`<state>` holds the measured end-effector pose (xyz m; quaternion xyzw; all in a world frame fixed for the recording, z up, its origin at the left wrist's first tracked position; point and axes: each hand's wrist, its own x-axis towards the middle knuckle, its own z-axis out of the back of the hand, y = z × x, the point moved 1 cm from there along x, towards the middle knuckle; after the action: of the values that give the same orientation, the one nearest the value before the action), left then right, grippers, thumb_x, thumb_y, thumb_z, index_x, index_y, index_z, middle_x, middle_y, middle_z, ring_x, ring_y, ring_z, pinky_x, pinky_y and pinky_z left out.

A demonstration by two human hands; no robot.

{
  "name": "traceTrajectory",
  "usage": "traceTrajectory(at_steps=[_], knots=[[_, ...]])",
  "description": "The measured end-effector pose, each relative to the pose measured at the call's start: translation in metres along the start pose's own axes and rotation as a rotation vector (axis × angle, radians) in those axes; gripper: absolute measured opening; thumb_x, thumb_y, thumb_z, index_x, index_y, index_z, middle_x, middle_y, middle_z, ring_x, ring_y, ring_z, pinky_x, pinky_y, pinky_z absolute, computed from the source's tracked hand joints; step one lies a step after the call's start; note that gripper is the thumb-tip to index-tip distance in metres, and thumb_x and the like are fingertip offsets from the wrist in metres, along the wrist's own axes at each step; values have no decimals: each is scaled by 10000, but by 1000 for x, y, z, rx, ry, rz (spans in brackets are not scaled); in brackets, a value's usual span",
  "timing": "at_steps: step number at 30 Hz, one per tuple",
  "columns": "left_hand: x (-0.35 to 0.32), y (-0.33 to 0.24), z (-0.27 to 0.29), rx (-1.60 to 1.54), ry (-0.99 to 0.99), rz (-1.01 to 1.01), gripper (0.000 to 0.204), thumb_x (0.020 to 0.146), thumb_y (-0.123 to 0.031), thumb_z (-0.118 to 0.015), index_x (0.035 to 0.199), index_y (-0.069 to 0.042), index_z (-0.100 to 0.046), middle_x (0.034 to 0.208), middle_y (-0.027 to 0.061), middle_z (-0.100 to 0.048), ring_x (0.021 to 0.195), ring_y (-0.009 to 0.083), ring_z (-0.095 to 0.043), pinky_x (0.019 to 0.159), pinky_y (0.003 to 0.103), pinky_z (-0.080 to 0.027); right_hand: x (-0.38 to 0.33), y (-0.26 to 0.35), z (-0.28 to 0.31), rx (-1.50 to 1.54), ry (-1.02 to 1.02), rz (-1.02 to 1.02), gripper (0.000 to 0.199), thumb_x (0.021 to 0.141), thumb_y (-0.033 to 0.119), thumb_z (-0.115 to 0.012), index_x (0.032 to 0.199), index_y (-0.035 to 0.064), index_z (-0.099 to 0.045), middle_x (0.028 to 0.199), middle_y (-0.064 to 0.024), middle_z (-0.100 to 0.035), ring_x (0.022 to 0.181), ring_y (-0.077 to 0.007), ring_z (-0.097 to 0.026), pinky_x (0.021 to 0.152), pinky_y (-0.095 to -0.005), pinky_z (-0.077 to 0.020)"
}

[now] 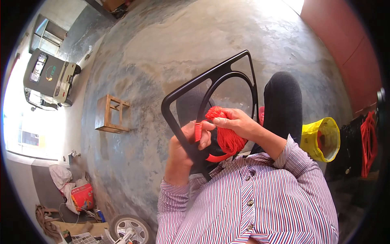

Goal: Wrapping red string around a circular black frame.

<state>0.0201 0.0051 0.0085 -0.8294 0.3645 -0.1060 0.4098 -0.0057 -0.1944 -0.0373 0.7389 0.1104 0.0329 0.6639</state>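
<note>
A: Starting with the biggest?

B: Taking in the concrete floor (pixel 150 81) first, spreading out past the knees. Then coming to the black frame (pixel 211 73), tilting over the left leg and just beside the right leg (pixel 284 101). Showing straight outer bars, running plain and black wherever visible.

A: Carrying anything inside those bars?

B: Yes, carrying a round inner ring (pixel 232 74).

A: Covering how much of that ring so far?

B: Judging from the visible parts, covering only a portion. Leaving the top and the upper right side bare and black. Showing red along the lower edge and on the left side, with the stretch between hiding behind the left hand (pixel 189 131). So not telling exactly where the covering is starting or ending.

A: Doing what with that left hand?

B: Curling around the left side of the frame, with fingers bending in close against the red.

A: And with the right hand (pixel 240 122)?

B: Gripping the upper end of a thick bundle of red cord (pixel 230 140), hanging in front of the ring. Looking like plenty of cord remaining, going by that thickness.

A: Ending with the smallest?

B: Finishing at the flat red winding (pixel 198 132), sitting snugly on the left of the ring, right beside the left fingertips.
</note>
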Motion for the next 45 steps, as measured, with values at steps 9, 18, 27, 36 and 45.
traceTrajectory(at_steps=[9, 18, 27, 36, 45], knots=[[-8, -2, -28, -38, -229, -66, 368, 981, -209, -606, 1229, 63, -595, 920, 103, -647, 691, 172, -601, 726, 380, -594, 6, 21, -5, -57, 21, 17, 561, 947, 502, -612, 1130, -27, -639, 1000, -126, -687, 958, -187, -640, 856, -335, -499], [-8, 14, -29, -159, -161, -59, 262, 972, -169, -617, 1191, -27, -599, 992, 163, -647, 684, 205, -610, 554, 322, -510, 7, 20, 4, 247, -132, 143, 408, 926, 260, -705, 1179, -32, -575, 1092, -87, -640, 1005, -168, -621, 899, -322, -504], [-5, 21, -28, -227, 23, -22, 499, 991, -445, -496, 1177, 8, -590, 979, 211, -633, 647, 218, -597, 494, 288, -431, 12, 23, 14, 383, -116, 206, 370, 767, 54, -814, 1096, 61, -645, 1080, -28, -638, 987, -129, -638, 865, -325, -542], [3, 10, -40, -393, 8, 62, 707, 999, -571, -320, 1198, 58, -572, 915, 210, -647, 624, 233, -589, 472, 294, -412, 3, 39, 14, 768, 233, 277, 535, 780, 88, -735, 1279, -8, -570, 1209, -128, -652, 1160, -228, -602, 1040, -384, -416], [8, 11, -40, -448, -25, 143, 423, 952, -283, -412, 1072, 81, -591, 790, 214, -646, 507, 246, -577, 373, 301, -417, -6, 56, 6, 679, 196, 277, 724, 712, 145, -735, 1375, -13, -491, 1241, -143, -628, 1188, -265, -584, 1062, -418, -409]])
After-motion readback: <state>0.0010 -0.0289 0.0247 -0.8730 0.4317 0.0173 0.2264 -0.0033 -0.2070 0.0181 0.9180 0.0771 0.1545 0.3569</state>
